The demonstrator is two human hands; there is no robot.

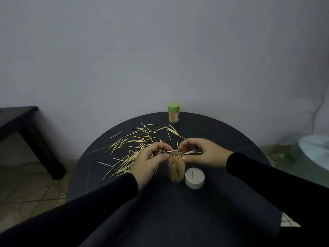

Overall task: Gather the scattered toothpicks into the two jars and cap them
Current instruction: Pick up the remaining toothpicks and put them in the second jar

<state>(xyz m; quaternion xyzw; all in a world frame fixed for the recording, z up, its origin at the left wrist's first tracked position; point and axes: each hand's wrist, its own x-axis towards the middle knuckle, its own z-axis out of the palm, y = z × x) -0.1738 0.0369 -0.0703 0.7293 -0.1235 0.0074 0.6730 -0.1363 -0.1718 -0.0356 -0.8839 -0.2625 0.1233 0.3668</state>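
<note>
Head camera looks down on a round dark tabletop [222, 202] set against a pale wall. Near its middle stands an open clear jar [175, 168], uncapped and packed with upright toothpicks; its white cap [194, 177] sits on the tabletop just beside it on the right, touching or nearly touching the jar's base, with a thin slot-like line across its top. Both hands meet above the jar's mouth. The left hand [148, 162], coming out of a black sleeve, has its fingers curled and its thumb and fingertips pinching a small bundle of toothpicks [175, 152] that lies level across the rim. The right hand [204, 154] pinches the other end of the same bundle, its fingers arched over and its thumb pointing toward the jar's side — whether the thumb touches the glass I cannot tell. Scattered toothpicks [135, 145] cover the tabletop behind and left of the hands, a thick drift lying close beside the left wrist and looser ones spreading toward the far edge. At that far edge, well apart from the hands, stands a second jar [173, 116] — filled, labelled, and closed with a green cap [173, 106]. A dark low table [16, 120] stands off to the left on the tiled floor.
</note>
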